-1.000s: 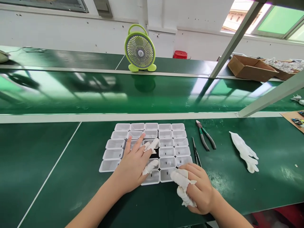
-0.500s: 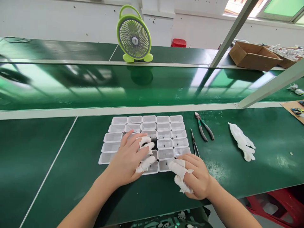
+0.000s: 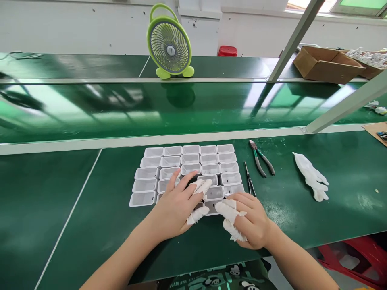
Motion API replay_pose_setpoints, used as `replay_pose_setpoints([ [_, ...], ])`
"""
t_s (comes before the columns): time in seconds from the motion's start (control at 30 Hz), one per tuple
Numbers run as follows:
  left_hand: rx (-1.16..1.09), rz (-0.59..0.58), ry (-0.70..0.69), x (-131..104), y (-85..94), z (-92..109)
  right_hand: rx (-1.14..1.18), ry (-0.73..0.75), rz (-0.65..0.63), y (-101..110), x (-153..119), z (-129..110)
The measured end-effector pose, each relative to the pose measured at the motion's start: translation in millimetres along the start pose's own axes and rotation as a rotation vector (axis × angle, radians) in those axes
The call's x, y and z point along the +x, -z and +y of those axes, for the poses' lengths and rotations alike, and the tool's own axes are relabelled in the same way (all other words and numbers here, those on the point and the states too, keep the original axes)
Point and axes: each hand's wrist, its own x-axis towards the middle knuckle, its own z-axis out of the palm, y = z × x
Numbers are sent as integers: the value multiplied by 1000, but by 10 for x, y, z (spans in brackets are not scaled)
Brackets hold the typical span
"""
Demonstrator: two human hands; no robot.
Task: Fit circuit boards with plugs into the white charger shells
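Observation:
Several small white plastic boxes [image 3: 190, 168] stand in close rows on the green table, some with a short dark mark inside. My left hand [image 3: 177, 205] lies over the front middle of the rows, fingers spread, with white covers on thumb and some fingers. Its covered fingertips are by a box [image 3: 208, 179] that sits a bit askew; whether they touch it is unclear. My right hand [image 3: 252, 219] is closed at the front right corner, its fingers curled beside the last boxes. White covers wrap its thumb and forefinger too, and whatever is between them is hidden.
Right of the boxes lie tweezers [image 3: 249, 179], cutting pliers [image 3: 261, 158] and a white glove [image 3: 311, 177]. A green fan [image 3: 171, 48] and a cardboard box [image 3: 328, 66] stand on the back shelf. A slanted metal post [image 3: 344, 102] rises at the right.
My left hand has moved right across the boxes, uncovering some at the left. Boxes in the middle have shifted slightly. My right hand stays almost in place.

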Motion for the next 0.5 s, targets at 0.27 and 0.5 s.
replay_pose_setpoints([
  [0.27, 183, 59, 68, -33, 49, -58, 0, 2, 2, -6, 5, -2],
  [0.5, 266, 179, 127, -13, 32, -73, -2, 1, -5, -5, 15, -3],
])
